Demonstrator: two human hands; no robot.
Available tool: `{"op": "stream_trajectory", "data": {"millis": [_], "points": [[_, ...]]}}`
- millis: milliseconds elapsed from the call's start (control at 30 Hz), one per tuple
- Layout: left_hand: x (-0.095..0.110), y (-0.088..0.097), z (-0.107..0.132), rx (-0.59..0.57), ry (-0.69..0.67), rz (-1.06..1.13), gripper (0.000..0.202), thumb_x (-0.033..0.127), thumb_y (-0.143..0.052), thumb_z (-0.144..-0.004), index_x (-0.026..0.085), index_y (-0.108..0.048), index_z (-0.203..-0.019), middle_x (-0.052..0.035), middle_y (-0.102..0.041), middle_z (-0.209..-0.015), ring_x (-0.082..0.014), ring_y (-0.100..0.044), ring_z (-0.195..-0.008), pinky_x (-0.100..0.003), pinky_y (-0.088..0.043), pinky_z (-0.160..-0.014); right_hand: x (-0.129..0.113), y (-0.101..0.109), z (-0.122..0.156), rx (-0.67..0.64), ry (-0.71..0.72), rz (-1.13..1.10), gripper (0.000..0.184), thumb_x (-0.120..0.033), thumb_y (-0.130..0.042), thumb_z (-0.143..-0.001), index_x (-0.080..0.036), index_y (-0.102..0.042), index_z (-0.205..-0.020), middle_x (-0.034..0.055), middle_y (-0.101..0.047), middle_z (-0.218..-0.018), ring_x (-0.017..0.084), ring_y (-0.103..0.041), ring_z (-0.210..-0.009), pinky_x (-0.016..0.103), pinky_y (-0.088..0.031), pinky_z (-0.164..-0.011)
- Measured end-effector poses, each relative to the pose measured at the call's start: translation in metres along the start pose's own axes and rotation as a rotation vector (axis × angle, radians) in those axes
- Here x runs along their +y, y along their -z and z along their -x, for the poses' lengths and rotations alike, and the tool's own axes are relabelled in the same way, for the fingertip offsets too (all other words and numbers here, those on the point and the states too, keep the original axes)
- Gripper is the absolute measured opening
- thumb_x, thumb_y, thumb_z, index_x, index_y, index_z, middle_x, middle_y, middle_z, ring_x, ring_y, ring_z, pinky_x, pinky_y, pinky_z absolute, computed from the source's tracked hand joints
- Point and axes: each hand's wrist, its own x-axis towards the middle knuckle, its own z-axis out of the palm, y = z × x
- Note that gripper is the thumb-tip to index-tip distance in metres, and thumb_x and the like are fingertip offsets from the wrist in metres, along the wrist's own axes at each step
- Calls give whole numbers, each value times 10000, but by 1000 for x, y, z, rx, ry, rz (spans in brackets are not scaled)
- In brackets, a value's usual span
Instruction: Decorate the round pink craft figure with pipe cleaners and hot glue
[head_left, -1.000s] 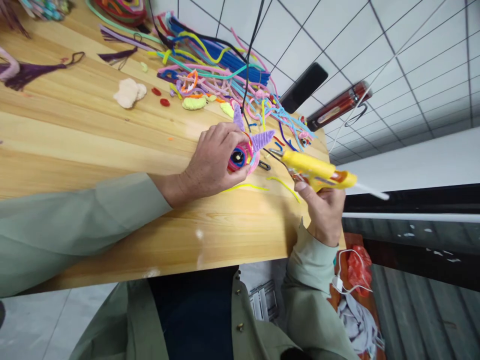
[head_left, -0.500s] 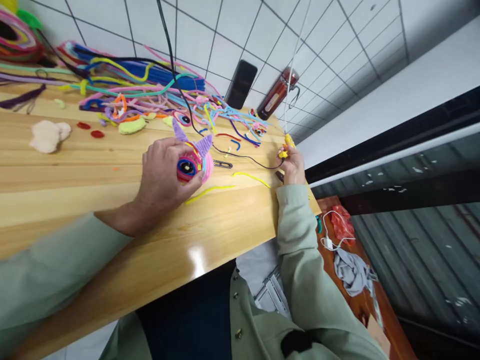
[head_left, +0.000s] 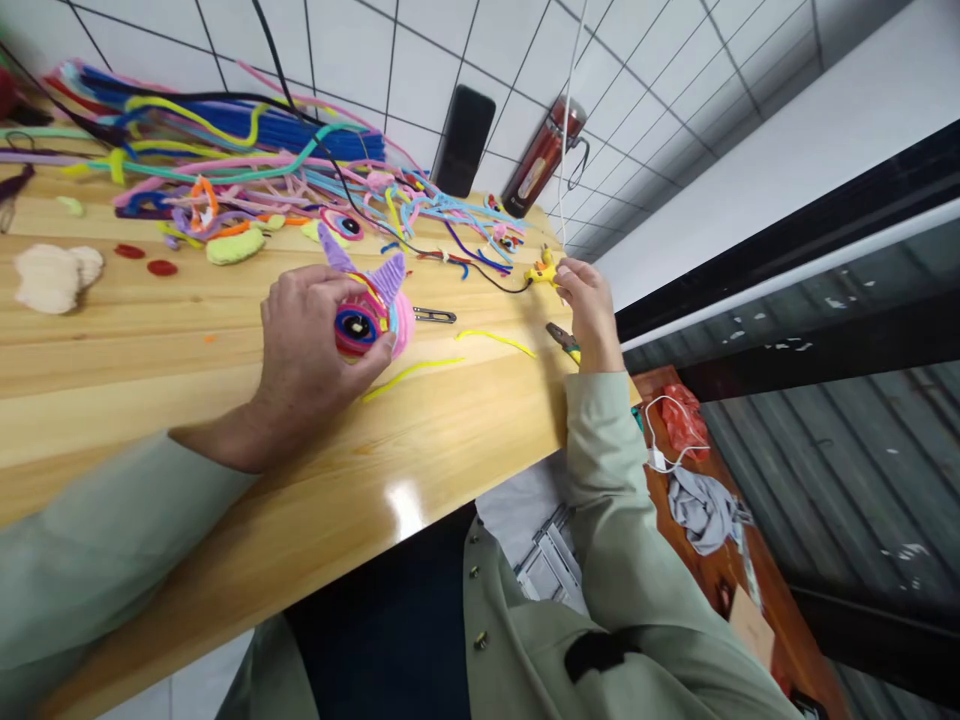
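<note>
My left hand is wrapped round a pink pipe-cleaner figure with purple ears and a round red-and-blue eye, resting on the wooden table. Far to the right, near the table's corner, my right hand has its fingers on a yellow glue gun that stands on the table with its white glue stick pointing up. Whether the fingers still grip the gun I cannot make out. Small pliers lie just under that hand.
A tangle of coloured pipe cleaners covers the back of the table, with a black cable running through it. A black phone and a red bottle lean at the tiled wall. A metal clip, yellow pipe cleaners and a cream fluffy piece lie nearby.
My right hand carried the glue gun away from the figure and set it down upright at the table's far right. The left hand kept hold of the figure; the camera turned.
</note>
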Motion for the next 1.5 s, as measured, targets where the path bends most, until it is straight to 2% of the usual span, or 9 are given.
{"op": "stream_trajectory", "data": {"millis": [100,200,300,400,533,800,1033,1167,1500], "points": [[-3,-3,0,14,-30,-20,488,529,-837,-937,261,-746,-1335,-162,-756,-1500,-506,-656,-1488,-762,-494,-1258,-38,-27,36,-17,15,-99,441,-650,-991,-947,-287,-863,-1162,24,-895,-1194,217,-807,-1117,427,-686,-1114],[-6,-8,3,70,-114,-48,485,455,-801,-969,239,-704,-1393,-193,-736,-1513,-474,-663,-1452,-739,-495,-1244,-81,-68,60,-170,127,-127,448,-720,-947,-992,-307,-881,-1151,21,-885,-1138,230,-811,-1066,444,-712,-1045],[-9,-12,5,67,-170,-52,489,472,-768,-1011,246,-661,-1430,-188,-708,-1526,-439,-638,-1445,-730,-485,-1227,-115,-102,67,-233,331,-34,388,-698,-872,-1079,-312,-880,-1122,31,-879,-1111,244,-812,-1063,481,-711,-1084],[-9,-15,7,31,-154,-67,477,498,-719,-1057,270,-642,-1467,-149,-701,-1555,-410,-605,-1468,-721,-489,-1221,-133,-125,62,-249,528,83,337,-659,-797,-1143,-333,-880,-1125,48,-886,-1213,291,-819,-1227,579,-664,-1241],[-2,-14,9,91,-211,-108,463,443,-714,-1081,285,-605,-1502,-145,-730,-1558,-390,-651,-1455,-662,-564,-1146,-138,-145,52,-254,713,195,246,-586,-739,-1175,-387,-884,-1168,38,-868,-1461,330,-792,-1424,656,-592,-1362],[2,-14,7,86,-217,-125,422,513,-743,-1112,310,-611,-1458,-126,-757,-1541,-361,-692,-1398,-634,-595,-1123,-128,-149,48,-365,739,324,145,-448,-777,-1154,-423,-887,-1245,24,-785,-1677,387,-657,-1679,749,-451,-1496],[-2,-16,7,112,-260,-115,460,514,-787,-1082,297,-635,-1459,-141,-753,-1549,-380,-693,-1400,-623,-612,-1111,-128,-151,52,-366,740,382,176,-481,-751,-1159,-414,-906,-1207,19,-776,-1724,374,-687,-1657,728,-517,-1456],[3,-14,7,73,-188,-91,437,437,-817,-1060,321,-633,-1439,-137,-748,-1575,-396,-701,-1436,-637,-600,-1161,-130,-152,55,-355,736,406,192,-498,-737,-1164,-407,-902,-1201,22,-771,-1740,348,-691,-1649,696,-547,-1435],[7,-12,7,15,-128,-78,446,420,-814,-1045,348,-629,-1444,-134,-727,-1604,-430,-685,-1470,-673,-564,-1212,-132,-151,58,-419,599,279,155,-543,-843,-1116,-418,-888,-1196,35,-759,-1701,411,-611,-1725,757,-425,-1515]]}}
